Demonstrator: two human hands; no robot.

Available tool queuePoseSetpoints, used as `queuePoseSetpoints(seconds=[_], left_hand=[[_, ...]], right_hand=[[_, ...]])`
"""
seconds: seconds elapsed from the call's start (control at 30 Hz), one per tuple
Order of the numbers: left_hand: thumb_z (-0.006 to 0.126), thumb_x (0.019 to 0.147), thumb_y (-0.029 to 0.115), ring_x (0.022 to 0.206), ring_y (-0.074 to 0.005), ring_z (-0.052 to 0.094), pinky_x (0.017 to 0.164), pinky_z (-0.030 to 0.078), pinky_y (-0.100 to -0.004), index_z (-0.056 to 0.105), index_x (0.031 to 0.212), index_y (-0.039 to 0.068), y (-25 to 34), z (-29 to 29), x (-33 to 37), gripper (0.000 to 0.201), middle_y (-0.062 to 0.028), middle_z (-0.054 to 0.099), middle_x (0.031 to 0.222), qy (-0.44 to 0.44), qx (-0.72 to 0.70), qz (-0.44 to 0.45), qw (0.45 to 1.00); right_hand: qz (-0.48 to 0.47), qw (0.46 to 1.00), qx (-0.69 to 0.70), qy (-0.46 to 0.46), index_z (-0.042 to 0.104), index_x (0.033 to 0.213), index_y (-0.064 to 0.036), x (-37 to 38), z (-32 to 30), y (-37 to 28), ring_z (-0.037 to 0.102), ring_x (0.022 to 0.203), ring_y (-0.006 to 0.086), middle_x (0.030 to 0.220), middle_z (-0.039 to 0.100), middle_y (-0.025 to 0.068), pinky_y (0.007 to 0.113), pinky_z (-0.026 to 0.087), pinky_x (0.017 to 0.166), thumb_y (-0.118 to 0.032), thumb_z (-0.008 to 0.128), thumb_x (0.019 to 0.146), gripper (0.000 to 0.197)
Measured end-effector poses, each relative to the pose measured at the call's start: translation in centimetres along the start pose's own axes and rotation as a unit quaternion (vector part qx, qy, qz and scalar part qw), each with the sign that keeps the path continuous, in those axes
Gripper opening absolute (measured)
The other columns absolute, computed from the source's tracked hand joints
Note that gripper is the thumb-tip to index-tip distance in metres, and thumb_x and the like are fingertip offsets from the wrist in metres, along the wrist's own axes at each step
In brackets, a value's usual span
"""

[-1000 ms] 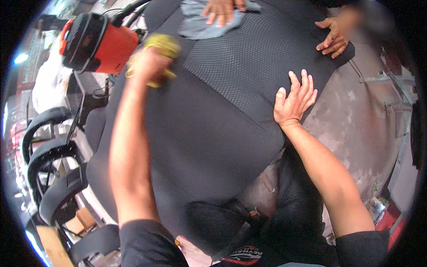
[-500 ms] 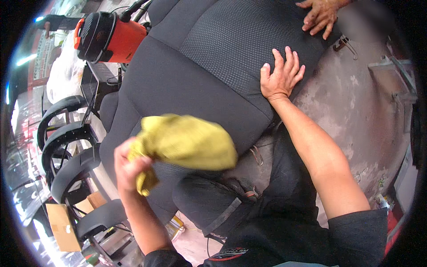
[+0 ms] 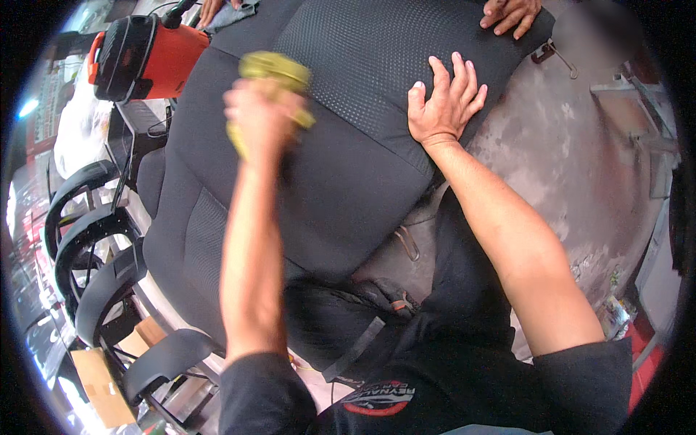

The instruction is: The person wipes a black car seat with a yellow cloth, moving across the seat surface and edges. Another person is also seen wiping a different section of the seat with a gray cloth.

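A large car seat (image 3: 341, 181) in black fabric, with a dotted textured panel, lies in front of me. My left hand (image 3: 261, 116), smeared by motion, grips a yellow cloth (image 3: 275, 70) over the seat's far left part. Whether the cloth presses on the fabric I cannot tell. Flat on the seat's right side rests my right hand (image 3: 442, 105), fingers spread, holding nothing. Another person's hand (image 3: 510, 14) lies on the seat at the far right. At the top left, a second hand (image 3: 212, 10) that is not mine is beside a grey-blue cloth (image 3: 233, 14) on the seat's edge.
An orange and black vacuum cleaner (image 3: 156, 58) stands beyond the seat's left edge. Several curved black parts (image 3: 109, 290) are lined up at the left, near a cardboard box (image 3: 101, 384). Metal hooks (image 3: 407, 243) show below the seat against the stained grey floor (image 3: 536, 167).
My left hand has swept the yellow cloth forward across the seat, away from me. The other person's hand with the grey-blue cloth has come into view. My right hand stays on the seat.
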State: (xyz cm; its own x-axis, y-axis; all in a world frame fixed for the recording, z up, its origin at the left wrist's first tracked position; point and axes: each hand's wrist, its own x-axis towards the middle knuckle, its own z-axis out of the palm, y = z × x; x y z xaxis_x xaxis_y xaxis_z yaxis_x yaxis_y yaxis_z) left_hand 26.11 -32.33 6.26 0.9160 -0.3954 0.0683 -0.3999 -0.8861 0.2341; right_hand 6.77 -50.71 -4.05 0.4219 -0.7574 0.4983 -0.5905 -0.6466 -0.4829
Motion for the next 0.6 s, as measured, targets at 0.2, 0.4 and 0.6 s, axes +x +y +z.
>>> queuePoseSetpoints(seconds=[0.2,0.4,0.6], left_hand=[[0.081,0.069,0.034,0.093,-0.0324,0.064,0.083,0.050,-0.0459,0.074,0.091,0.008,9.4,-4.8,-26.5,0.035,-0.0140,0.067,0.088,-0.458,-0.306,0.364,0.751],[0.070,0.090,0.018,0.086,-0.0160,0.067,0.078,0.055,-0.0322,0.067,0.113,-0.001,-0.3,-15.2,-15.9,0.030,-0.0068,0.070,0.097,-0.103,-0.315,-0.031,0.943],[0.073,0.090,0.022,0.096,-0.0217,0.072,0.089,0.055,-0.0352,0.068,0.133,0.005,-11.5,-11.7,-3.3,0.047,-0.0138,0.076,0.110,0.012,-0.095,-0.035,0.995]], right_hand=[[-0.001,1.000,0.029,-0.009,0.057,0.138,-0.0196,-0.1,1.0,-1.5,0.025,0.150,0.0398,0.157,0.039,0.0170,0.070,0.007,0.119,-0.038,0.061,0.085,0.056],[0.019,0.999,-0.025,-0.027,0.051,0.143,-0.0085,0.6,-1.8,0.1,0.026,0.151,0.0408,0.159,0.037,0.0218,0.062,0.011,0.123,-0.036,0.055,0.091,0.059],[0.009,0.999,0.038,-0.003,0.054,0.139,-0.0109,0.1,-1.0,-2.1,0.026,0.151,0.0402,0.157,0.039,0.0204,0.064,0.007,0.122,-0.034,0.058,0.090,0.055]])
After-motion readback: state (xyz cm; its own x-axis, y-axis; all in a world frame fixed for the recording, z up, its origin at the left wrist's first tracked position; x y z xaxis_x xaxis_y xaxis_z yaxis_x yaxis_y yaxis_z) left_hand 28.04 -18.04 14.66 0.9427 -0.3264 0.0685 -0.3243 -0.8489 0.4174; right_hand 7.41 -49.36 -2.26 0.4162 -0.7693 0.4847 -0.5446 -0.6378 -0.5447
